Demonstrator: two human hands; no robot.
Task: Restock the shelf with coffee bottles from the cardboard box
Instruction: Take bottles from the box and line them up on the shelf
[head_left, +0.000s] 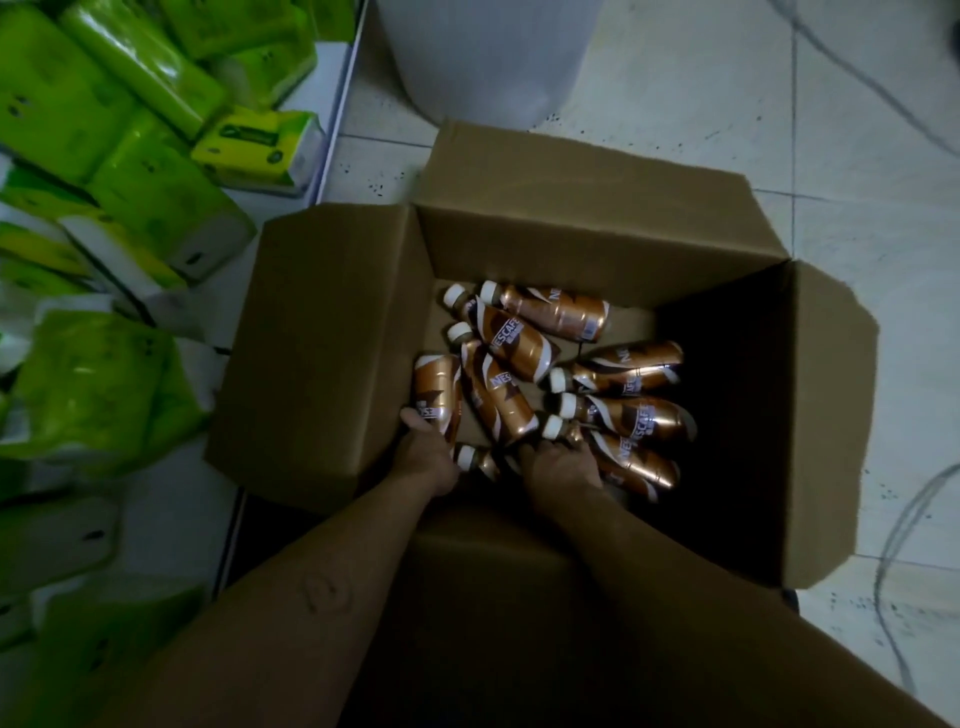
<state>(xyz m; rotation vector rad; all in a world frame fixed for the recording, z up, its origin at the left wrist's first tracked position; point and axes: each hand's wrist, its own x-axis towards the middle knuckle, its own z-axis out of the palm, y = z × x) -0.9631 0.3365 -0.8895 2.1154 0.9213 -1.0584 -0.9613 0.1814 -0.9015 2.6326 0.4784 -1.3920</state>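
Both hands are down inside the open cardboard box (337, 338), at its near edge. The left hand (423, 454) grips the bottle by the left wall (435, 387), fingers curled round its lower body. The right hand (558, 467) has fingers curled over the neck of the near-right bottle (641, 462), just behind its cap. One more small bottle (475, 460) lies btw the two hands. The rest of the coffee bottles (519, 343) lie loose on their sides on the box bottom, beyond the hands, pointing diff ways, some touching. Bottles have glossy copper/brown wraps w/ NESCAFE print, white round caps, tapered necks. Box is matte brown corrugated, four flaps folded out. It sits on a pale tiled floor (857, 130). Shiny green tissue packs (119, 171) are piled to the left.
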